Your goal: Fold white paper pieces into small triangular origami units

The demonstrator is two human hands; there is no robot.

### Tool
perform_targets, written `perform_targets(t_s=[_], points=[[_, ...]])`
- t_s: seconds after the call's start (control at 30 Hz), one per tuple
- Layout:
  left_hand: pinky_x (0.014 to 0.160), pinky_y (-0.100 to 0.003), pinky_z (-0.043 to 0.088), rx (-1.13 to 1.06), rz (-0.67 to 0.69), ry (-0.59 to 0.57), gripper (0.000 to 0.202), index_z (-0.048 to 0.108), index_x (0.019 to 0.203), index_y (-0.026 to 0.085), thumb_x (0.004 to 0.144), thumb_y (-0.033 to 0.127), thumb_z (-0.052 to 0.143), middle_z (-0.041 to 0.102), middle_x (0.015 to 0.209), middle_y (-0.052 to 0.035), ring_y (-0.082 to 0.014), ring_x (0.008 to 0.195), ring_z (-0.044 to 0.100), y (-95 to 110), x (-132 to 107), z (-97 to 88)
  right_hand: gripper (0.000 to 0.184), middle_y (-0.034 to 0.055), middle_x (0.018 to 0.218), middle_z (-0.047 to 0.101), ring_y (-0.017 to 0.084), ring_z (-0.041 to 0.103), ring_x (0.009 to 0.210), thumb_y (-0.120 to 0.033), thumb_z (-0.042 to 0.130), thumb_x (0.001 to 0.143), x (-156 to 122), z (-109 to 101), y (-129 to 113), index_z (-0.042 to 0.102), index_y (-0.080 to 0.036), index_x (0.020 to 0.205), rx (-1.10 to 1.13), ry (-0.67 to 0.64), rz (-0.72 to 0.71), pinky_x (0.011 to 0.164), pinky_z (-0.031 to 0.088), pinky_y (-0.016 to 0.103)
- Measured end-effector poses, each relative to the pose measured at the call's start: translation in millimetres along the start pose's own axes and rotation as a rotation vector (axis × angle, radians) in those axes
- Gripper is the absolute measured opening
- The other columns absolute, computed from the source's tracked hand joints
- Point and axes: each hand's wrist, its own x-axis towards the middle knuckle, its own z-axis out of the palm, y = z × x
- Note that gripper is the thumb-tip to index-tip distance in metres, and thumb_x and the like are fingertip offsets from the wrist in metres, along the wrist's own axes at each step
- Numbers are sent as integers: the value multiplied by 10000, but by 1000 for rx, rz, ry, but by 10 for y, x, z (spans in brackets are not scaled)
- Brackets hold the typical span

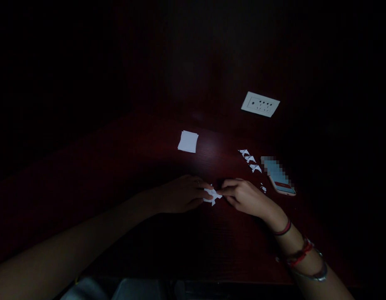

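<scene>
The left hand and right hand both pinch a small, seemingly half-folded paper piece between closed fingertips, with several finished folded pieces lying beyond-right of the grip and a stack of unfolded squares beyond it.

The person's forearms were bare. The left hand wore a thin ring; the right arm carried a dark-red band, red threads and a silver bangle.

Forearms converging, left hand and right hand close, fingers pinched
</scene>
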Motion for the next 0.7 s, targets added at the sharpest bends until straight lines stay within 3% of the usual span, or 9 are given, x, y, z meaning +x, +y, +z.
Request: perform_targets(t_s=[0.2, 0.33, 0.43, 0.57, 0.7], points=[[884, -306, 305, 24, 28, 41, 260, 499, 1058, 250, 820, 178, 424, 446, 1170, -8, -159, 1041, 409, -41, 27, 18, 327, 31, 895, 544, 119, 518, 779, -64, 425, 764, -4, -10, -39, 574, -201, 1021, 52, -35, -23, 714, 405, 231], [733, -306, 364, 194, -84, 71, 163, 568, 877, 179, 825, 212, 417, 516, 973, -56, -170, 839, 485, 134, 46, 22, 360, 28, 881, 543, 109, 520, 764, -24, 416, 754, -14, -33, -38, 568, -203, 1027, 136, -51, -31, 689, 413, 216], [694, -301, 361, 247, -95, 51, 189, 552, 900, 164, 841, 193, 375, 541, 890, -47, -164, 786, 487, 289, 65, 32, 344, 31, 903, 538, 107, 518, 794, -3, 425, 742, -15, -44, 3, 602, -196, 965, 205, -27, -49, 713, 418, 216], [770, -318, 329, 240, -153, 61, 222, 500, 1024, 200, 850, 192, 362, 540, 1025, -24, -187, 924, 459, 275, 48, 90, 309, 40, 1020, 511, 122, 494, 923, -2, 450, 732, -1, -55, 72, 634, -193, 892, 261, 29, -75, 830, 391, 256], [858, -345, 283, 243, -174, 91, 304, 394, 1163, 229, 864, 218, 340, 424, 1224, -9, -210, 1092, 356, 159, 5, 137, 354, 38, 1047, 526, 119, 498, 942, 5, 416, 749, 2, -82, 99, 608, -201, 963, 304, -5, -84, 844, 398, 267]])
